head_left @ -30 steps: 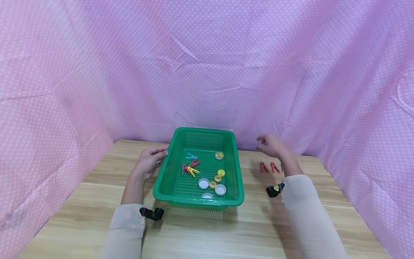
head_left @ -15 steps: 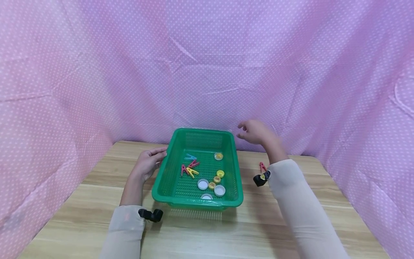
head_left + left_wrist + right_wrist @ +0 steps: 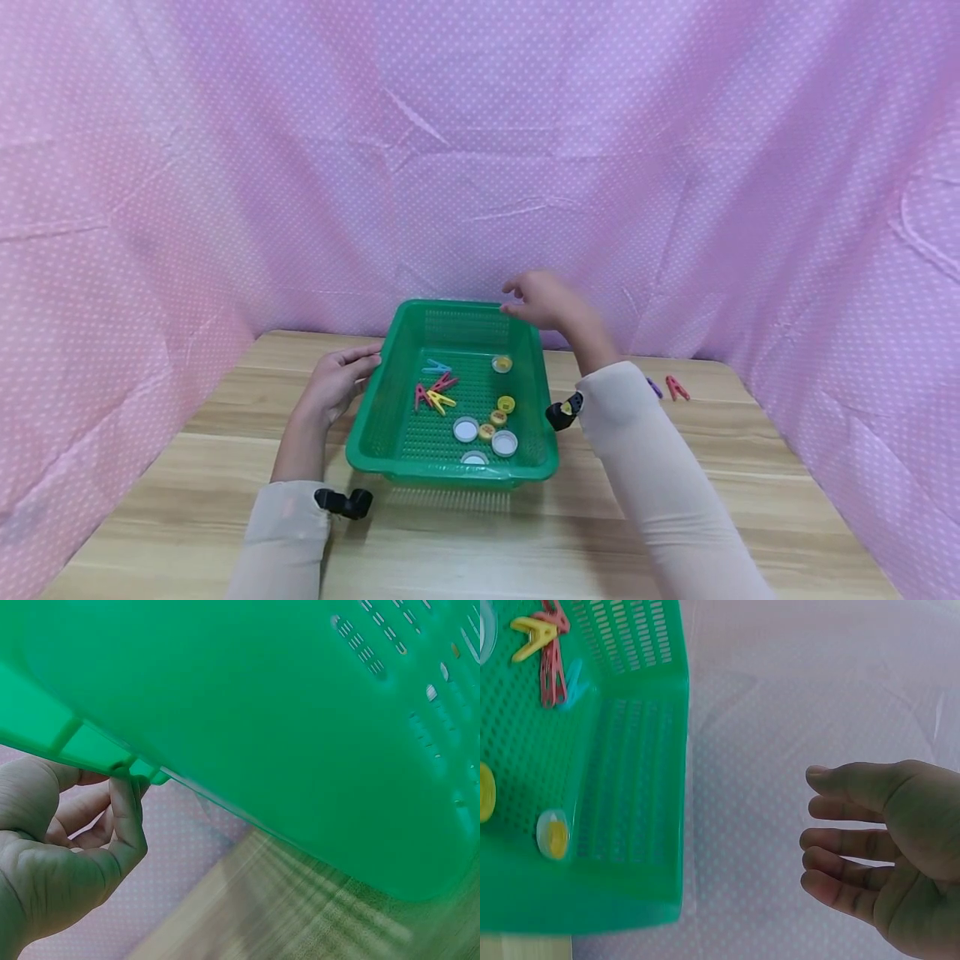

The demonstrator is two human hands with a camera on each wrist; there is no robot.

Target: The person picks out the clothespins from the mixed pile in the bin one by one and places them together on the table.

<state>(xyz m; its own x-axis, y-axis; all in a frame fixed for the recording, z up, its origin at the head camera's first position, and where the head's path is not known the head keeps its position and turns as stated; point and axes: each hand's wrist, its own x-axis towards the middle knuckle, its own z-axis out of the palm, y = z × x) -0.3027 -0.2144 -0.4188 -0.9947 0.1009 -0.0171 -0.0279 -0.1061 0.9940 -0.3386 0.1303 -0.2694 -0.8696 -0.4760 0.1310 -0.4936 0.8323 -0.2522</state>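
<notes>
A green plastic basket (image 3: 453, 476) holds several clothespins and bottle caps. My left hand (image 3: 336, 385) pinches its left rim between thumb and fingers, as the left wrist view shows of the green rim (image 3: 82, 761). My right hand (image 3: 547, 300) is raised near the far right corner of the basket. In the right wrist view, that hand (image 3: 889, 847) has relaxed, slightly bent fingers and holds nothing. Inside lie a yellow clothespin (image 3: 441, 401), red clothespins (image 3: 444, 382) and a blue one (image 3: 436, 367). White caps (image 3: 466, 429) and yellow caps (image 3: 506, 404) are toward the right.
A red clothespin (image 3: 677, 388) and a purple clothespin (image 3: 654, 387) lie on the wooden table (image 3: 720, 467) right of the basket. My right sleeve (image 3: 645, 450) covers part of the table there. A pink dotted curtain (image 3: 480, 167) stands behind and around the table.
My right hand has moved left from above the clothespins to the basket's far right corner. The purple clothespin has come into fuller view. My left hand keeps its hold on the rim.
</notes>
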